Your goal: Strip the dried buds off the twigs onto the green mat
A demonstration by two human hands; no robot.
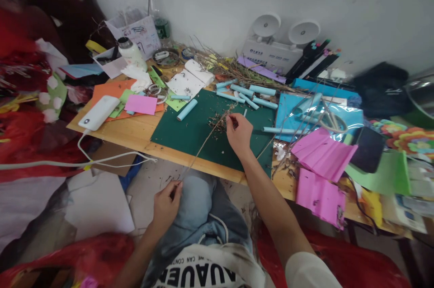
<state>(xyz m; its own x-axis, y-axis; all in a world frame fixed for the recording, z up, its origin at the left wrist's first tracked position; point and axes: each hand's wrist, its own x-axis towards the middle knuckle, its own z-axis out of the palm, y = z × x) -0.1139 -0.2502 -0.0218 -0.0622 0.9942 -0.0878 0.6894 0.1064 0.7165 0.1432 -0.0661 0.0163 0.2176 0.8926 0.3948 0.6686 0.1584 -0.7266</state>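
Note:
A long thin dry twig [205,143] runs slantwise from the table's front edge up over the dark green mat [179,129]. My left hand [167,202], closed in a pinch, grips its lower end above my lap. Near the upper end, the fingers of my right hand [239,133] are pinched together on the twig. Brown plant crumbs [217,121] lie on the mat beside my right fingertips. Behind them sit several light blue paper tubes [249,93], and one blue tube [187,110] rests apart to the left.
A bundle of dry twigs [233,68] lies along the wall. To the left are a white power bank [99,112] with a cable, pink paper [141,104] and a bottle [132,53]. Crumpled pink paper [323,152] and a dark phone [368,148] are at the right. A white router [271,50] stands behind.

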